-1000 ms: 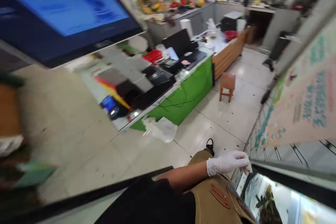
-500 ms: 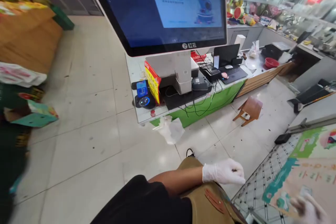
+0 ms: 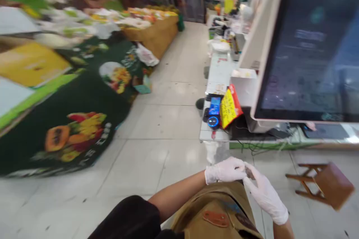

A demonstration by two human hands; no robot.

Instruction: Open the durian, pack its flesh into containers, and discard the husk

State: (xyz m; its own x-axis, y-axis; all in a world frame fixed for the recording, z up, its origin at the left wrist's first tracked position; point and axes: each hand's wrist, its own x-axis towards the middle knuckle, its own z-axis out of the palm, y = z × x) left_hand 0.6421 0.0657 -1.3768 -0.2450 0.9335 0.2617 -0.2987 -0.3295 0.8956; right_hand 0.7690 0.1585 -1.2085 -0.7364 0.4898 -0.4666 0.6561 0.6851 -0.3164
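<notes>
My left hand (image 3: 227, 170), in a white glove, is in front of the brown apron (image 3: 207, 209) with its fingers curled closed. Whether anything is inside them is hidden. My right hand (image 3: 265, 192), gloved in white too, meets it from the right. Its thumb and forefinger are apart, and the fingertips touch or nearly touch the left hand. No object shows between them. Just beyond the hands, a clear plastic bag (image 3: 215, 151) hangs at the counter's end.
The counter (image 3: 220, 78) bears a payment device (image 3: 214, 106), a yellow and red sign (image 3: 230, 107) and a large screen (image 3: 308, 52). A wooden stool (image 3: 331, 185) stands at the right. Fruit stands with a dark printed cloth (image 3: 92, 108) line the left.
The view has swung left, bringing the fruit stands in. My right hand has come from the far lower right to meet my left hand in front of the apron.
</notes>
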